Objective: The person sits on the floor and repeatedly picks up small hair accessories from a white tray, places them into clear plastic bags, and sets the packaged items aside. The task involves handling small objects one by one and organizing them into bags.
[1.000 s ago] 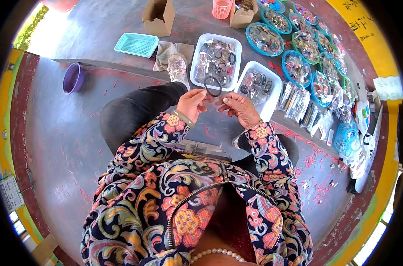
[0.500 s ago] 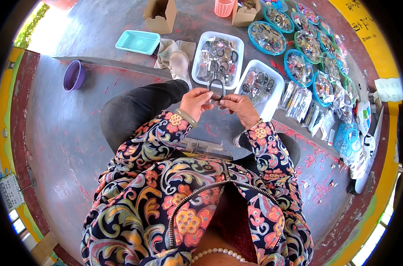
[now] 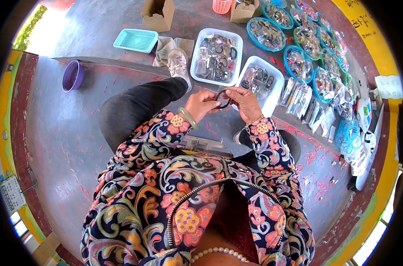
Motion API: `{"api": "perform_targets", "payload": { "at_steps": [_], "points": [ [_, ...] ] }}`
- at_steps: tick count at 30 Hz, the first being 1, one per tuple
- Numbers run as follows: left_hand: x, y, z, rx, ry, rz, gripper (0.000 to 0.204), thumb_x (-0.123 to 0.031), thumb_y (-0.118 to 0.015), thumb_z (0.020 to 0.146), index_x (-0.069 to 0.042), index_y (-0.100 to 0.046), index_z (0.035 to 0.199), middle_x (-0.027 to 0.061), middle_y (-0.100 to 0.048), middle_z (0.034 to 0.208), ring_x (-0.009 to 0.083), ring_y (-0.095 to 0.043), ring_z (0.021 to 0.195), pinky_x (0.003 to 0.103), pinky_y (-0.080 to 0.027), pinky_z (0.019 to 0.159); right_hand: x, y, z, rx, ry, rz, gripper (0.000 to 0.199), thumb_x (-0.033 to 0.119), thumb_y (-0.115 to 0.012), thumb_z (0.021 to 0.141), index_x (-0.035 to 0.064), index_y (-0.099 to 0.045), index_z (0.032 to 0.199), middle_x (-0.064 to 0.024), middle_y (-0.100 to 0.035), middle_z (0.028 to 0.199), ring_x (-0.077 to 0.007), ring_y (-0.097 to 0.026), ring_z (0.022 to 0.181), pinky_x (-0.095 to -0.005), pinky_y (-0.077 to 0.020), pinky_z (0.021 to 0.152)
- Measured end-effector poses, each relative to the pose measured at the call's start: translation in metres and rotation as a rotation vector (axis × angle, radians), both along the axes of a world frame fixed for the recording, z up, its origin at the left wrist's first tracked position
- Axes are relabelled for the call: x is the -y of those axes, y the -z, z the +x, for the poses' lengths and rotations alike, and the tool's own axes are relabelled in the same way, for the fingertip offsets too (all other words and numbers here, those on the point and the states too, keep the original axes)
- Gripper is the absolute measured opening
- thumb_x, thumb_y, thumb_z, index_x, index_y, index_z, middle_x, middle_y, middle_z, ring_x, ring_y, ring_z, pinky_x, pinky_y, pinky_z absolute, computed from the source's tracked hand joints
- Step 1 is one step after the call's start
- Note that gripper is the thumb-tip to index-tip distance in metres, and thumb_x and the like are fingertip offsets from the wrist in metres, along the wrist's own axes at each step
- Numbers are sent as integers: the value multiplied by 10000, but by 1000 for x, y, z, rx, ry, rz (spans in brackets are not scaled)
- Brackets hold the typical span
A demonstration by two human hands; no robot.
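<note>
two hands hold one dark ring

the left hand (image 3: 200, 105) and the right hand (image 3: 245, 103) are close together, out in front of the person's chest. both pinch a dark ring (image 3: 223, 98), a bangle. the left fingers grip its left side and the right fingers grip its right side. the ring is up in the air between the two hands, above the bent knee in black trousers (image 3: 135, 106).

a pale green bangle (image 3: 187, 118) sits on the left wrist. the sleeves have big flowers and swirls in many colours.

just past the hands are two white trays. the square white tray (image 3: 196, 52) is full of small packed things and dark rings. the second white tray (image 3: 272, 103) is near the right hand and holds more of them.

further right, blue round baskets (image 3: 250, 23) stand in a row, full of shiny bits. clear little bags (image 3: 299, 95) lie beside them.

off to the left are a light green tray (image 3: 136, 41) and a purple bowl (image 3: 73, 75), well apart from the hands. a grey shoe (image 3: 178, 64) rests by the square tray.
</note>
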State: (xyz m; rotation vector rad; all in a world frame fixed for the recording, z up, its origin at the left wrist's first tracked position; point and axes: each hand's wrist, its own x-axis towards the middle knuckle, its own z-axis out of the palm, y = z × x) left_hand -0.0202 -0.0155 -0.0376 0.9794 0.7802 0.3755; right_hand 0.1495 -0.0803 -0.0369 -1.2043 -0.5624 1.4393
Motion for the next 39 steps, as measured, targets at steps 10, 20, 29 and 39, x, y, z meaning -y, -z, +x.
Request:
{"api": "perform_targets", "payload": {
  "at_steps": [10, 20, 29, 39],
  "points": [
    [-2, -1, 0, -44, 20, 4, 149, -48, -571, 790, 62, -562, 890, 93, -601, 849, 143, -599, 774, 237, -508, 688, 2, 4, -4, 1, 69, 12, 227, 171, -650, 752, -7, -638, 892, -61, -641, 801, -89, -534, 708, -224, -381, 633],
    [1, 1, 0, -104, 105, 95, 173, -66, -593, 775, 46, -572, 905, 88, -607, 825, 134, -600, 733, 234, -506, 650, 1, 4, -7, 10, 8, -22, 209, 170, -662, 738, 7, -645, 867, -50, -634, 818, -102, -524, 740, -244, -382, 658],
    [1, -5, 0, -200, 233, 90, 185, -120, -587, 781, -2, -582, 923, 48, -615, 839, 116, -606, 785, 220, -485, 565, 3, 3, -9, -5, 64, -13, 222, 225, -633, 767, 12, -649, 825, -48, -632, 804, -103, -525, 734, -245, -379, 653],
    [-3, -4, -5, -152, 177, -101, 195, -146, -583, 785, -21, -577, 935, 42, -620, 863, 141, -615, 830, 199, -403, 511, -1, -3, -2, -18, 49, -86, 237, 226, -611, 788, 24, -622, 911, -45, -630, 818, -109, -559, 779, -233, -391, 677]
  ]
}}
